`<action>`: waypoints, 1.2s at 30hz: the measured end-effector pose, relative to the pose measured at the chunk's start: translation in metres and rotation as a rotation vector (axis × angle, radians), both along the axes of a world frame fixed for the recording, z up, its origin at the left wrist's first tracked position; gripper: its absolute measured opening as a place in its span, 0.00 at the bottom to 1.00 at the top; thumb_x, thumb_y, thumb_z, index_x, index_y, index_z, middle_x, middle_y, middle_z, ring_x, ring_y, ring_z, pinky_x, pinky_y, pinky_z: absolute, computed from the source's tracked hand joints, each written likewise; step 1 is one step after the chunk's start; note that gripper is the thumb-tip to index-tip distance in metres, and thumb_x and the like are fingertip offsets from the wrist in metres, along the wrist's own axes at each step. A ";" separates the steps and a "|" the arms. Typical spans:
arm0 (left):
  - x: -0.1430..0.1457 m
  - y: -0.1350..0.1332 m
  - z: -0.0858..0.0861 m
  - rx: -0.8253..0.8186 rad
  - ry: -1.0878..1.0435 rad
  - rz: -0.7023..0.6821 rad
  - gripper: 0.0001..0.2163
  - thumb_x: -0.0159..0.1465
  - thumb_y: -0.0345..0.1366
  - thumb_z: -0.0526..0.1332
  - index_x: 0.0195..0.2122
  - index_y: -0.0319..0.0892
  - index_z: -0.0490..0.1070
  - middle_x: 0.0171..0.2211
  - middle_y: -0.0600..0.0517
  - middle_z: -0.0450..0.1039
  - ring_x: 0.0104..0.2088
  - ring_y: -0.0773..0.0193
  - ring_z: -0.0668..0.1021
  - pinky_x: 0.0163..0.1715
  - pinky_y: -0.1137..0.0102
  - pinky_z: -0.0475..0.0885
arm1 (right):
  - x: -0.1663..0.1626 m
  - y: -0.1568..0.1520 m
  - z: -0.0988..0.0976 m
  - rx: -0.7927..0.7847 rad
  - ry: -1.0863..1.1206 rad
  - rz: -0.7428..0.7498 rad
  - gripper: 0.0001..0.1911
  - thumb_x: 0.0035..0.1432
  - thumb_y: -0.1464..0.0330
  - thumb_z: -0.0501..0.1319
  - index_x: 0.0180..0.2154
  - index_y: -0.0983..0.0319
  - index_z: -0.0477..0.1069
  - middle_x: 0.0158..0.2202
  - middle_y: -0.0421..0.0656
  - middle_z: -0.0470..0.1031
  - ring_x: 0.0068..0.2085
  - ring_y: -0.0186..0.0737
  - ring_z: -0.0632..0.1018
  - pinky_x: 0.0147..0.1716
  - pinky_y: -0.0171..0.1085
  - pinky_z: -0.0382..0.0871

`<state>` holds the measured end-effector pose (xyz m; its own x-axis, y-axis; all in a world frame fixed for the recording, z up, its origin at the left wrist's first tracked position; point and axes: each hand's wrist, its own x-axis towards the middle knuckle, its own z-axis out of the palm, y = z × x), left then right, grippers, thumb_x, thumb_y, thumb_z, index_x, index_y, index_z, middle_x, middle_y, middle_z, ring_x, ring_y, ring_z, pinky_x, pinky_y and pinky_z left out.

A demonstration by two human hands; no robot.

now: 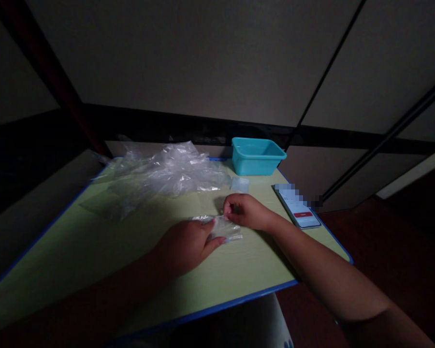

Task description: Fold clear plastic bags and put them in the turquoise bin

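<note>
A small clear plastic bag lies on the pale yellow-green table, partly covered by my hands. My left hand rests over its left part, thumb and forefinger stretched apart on the plastic; the other fingers are hidden beneath. At the bag's far edge my right hand makes a pinch, with thumb and forefinger together on the plastic. Just beyond my right hand lies a small flat whitish-clear packet.
A heap of crumpled clear plastic spreads over the table's far left. At the back right stands a turquoise plastic basket. A phone with a lit screen lies by the right edge. The table has a blue rim; panels rise behind it.
</note>
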<state>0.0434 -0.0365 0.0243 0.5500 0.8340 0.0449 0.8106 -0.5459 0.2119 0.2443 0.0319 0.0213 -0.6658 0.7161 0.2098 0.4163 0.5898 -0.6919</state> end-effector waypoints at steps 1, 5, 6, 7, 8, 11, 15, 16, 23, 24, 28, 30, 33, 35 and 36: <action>0.000 0.000 0.001 -0.001 0.004 0.000 0.20 0.67 0.46 0.51 0.50 0.38 0.71 0.40 0.42 0.78 0.38 0.51 0.79 0.38 0.63 0.72 | 0.000 0.000 0.000 -0.010 0.004 -0.005 0.06 0.49 0.80 0.61 0.27 0.64 0.66 0.26 0.37 0.67 0.27 0.31 0.67 0.28 0.30 0.59; 0.001 0.000 0.002 0.003 0.038 0.014 0.20 0.66 0.47 0.51 0.51 0.39 0.71 0.39 0.42 0.78 0.38 0.52 0.80 0.38 0.64 0.72 | 0.000 0.000 -0.004 -0.053 0.029 -0.006 0.09 0.47 0.80 0.61 0.30 0.64 0.66 0.26 0.35 0.64 0.28 0.31 0.65 0.28 0.30 0.58; 0.001 0.000 0.002 0.005 0.044 0.015 0.20 0.66 0.47 0.51 0.51 0.39 0.71 0.39 0.42 0.78 0.38 0.52 0.80 0.37 0.64 0.71 | 0.000 0.001 -0.005 -0.062 0.032 -0.003 0.10 0.47 0.81 0.61 0.32 0.64 0.67 0.26 0.35 0.63 0.28 0.30 0.65 0.28 0.30 0.58; 0.001 0.000 0.003 0.009 0.047 0.013 0.20 0.66 0.47 0.51 0.51 0.39 0.71 0.39 0.42 0.78 0.37 0.52 0.80 0.37 0.64 0.71 | 0.000 0.001 -0.006 -0.070 0.031 -0.001 0.11 0.47 0.81 0.61 0.34 0.64 0.68 0.26 0.35 0.63 0.28 0.30 0.65 0.28 0.30 0.58; 0.001 0.000 0.003 0.012 0.047 0.010 0.21 0.66 0.47 0.51 0.51 0.38 0.70 0.39 0.42 0.78 0.37 0.52 0.80 0.37 0.64 0.71 | -0.001 0.001 -0.007 -0.074 0.024 0.000 0.11 0.48 0.80 0.61 0.35 0.65 0.68 0.26 0.35 0.63 0.27 0.30 0.65 0.28 0.30 0.58; 0.001 0.000 0.002 0.023 0.026 0.011 0.21 0.66 0.47 0.51 0.50 0.38 0.71 0.39 0.42 0.78 0.37 0.52 0.79 0.37 0.63 0.71 | -0.002 0.002 -0.008 -0.057 -0.027 -0.003 0.09 0.51 0.78 0.61 0.37 0.65 0.70 0.25 0.36 0.64 0.26 0.30 0.65 0.27 0.30 0.58; 0.000 0.000 -0.001 0.029 0.003 0.013 0.21 0.66 0.48 0.51 0.49 0.38 0.72 0.39 0.42 0.78 0.38 0.51 0.79 0.38 0.63 0.71 | -0.002 0.002 -0.006 0.035 -0.077 -0.006 0.04 0.53 0.78 0.60 0.31 0.65 0.71 0.26 0.38 0.67 0.27 0.31 0.67 0.28 0.30 0.59; -0.001 0.000 -0.002 0.031 0.006 0.013 0.21 0.66 0.48 0.51 0.49 0.38 0.72 0.39 0.42 0.78 0.38 0.52 0.80 0.38 0.63 0.71 | -0.002 0.002 -0.006 0.054 -0.078 -0.005 0.04 0.53 0.78 0.60 0.30 0.65 0.71 0.26 0.38 0.68 0.28 0.31 0.67 0.29 0.30 0.59; 0.001 -0.001 0.002 0.023 0.059 0.032 0.20 0.67 0.48 0.50 0.44 0.38 0.73 0.35 0.43 0.78 0.35 0.54 0.79 0.36 0.65 0.71 | -0.001 0.002 -0.004 0.173 -0.098 0.006 0.06 0.50 0.80 0.61 0.28 0.64 0.69 0.27 0.39 0.69 0.29 0.33 0.68 0.30 0.31 0.59; 0.002 -0.001 0.004 0.024 0.089 0.049 0.20 0.67 0.48 0.50 0.43 0.38 0.74 0.34 0.43 0.78 0.35 0.53 0.79 0.35 0.65 0.71 | -0.002 0.002 -0.004 0.185 -0.104 0.008 0.06 0.50 0.80 0.61 0.27 0.64 0.69 0.26 0.39 0.69 0.29 0.33 0.68 0.30 0.31 0.59; 0.006 -0.006 0.009 0.041 0.185 0.114 0.21 0.66 0.48 0.51 0.41 0.35 0.74 0.33 0.40 0.78 0.32 0.52 0.79 0.32 0.64 0.71 | -0.003 0.002 -0.003 0.205 -0.122 0.016 0.07 0.49 0.81 0.61 0.27 0.64 0.69 0.26 0.39 0.69 0.29 0.34 0.69 0.31 0.31 0.59; 0.008 -0.010 0.010 0.074 0.192 0.106 0.20 0.66 0.47 0.52 0.40 0.34 0.75 0.34 0.40 0.78 0.33 0.50 0.79 0.33 0.62 0.72 | -0.002 0.002 -0.002 0.211 -0.122 0.017 0.08 0.48 0.82 0.61 0.26 0.64 0.69 0.25 0.39 0.69 0.29 0.34 0.69 0.31 0.32 0.59; 0.010 -0.016 0.010 0.153 0.164 0.013 0.18 0.65 0.44 0.55 0.42 0.34 0.75 0.38 0.39 0.76 0.39 0.47 0.77 0.38 0.58 0.72 | -0.002 0.002 -0.003 0.219 -0.110 0.016 0.08 0.48 0.81 0.61 0.26 0.64 0.69 0.25 0.39 0.69 0.29 0.34 0.69 0.31 0.32 0.60; 0.012 -0.019 0.009 0.186 0.143 -0.041 0.18 0.64 0.44 0.57 0.42 0.32 0.75 0.39 0.38 0.75 0.42 0.46 0.75 0.41 0.56 0.72 | -0.001 0.002 -0.004 0.226 -0.103 0.018 0.07 0.48 0.81 0.61 0.26 0.64 0.69 0.25 0.39 0.69 0.28 0.34 0.69 0.31 0.32 0.59; 0.012 -0.020 0.009 0.193 0.139 -0.054 0.18 0.64 0.44 0.57 0.42 0.32 0.75 0.39 0.37 0.75 0.43 0.45 0.75 0.42 0.55 0.71 | -0.001 0.002 -0.004 0.230 -0.103 0.020 0.07 0.48 0.81 0.61 0.26 0.64 0.70 0.25 0.39 0.69 0.29 0.34 0.69 0.31 0.32 0.59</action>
<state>0.0554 -0.0570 0.0328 0.6052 0.7868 0.1216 0.7935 -0.6085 -0.0121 0.2435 0.0343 0.0169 -0.7056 0.6437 0.2963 0.4640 0.7358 -0.4933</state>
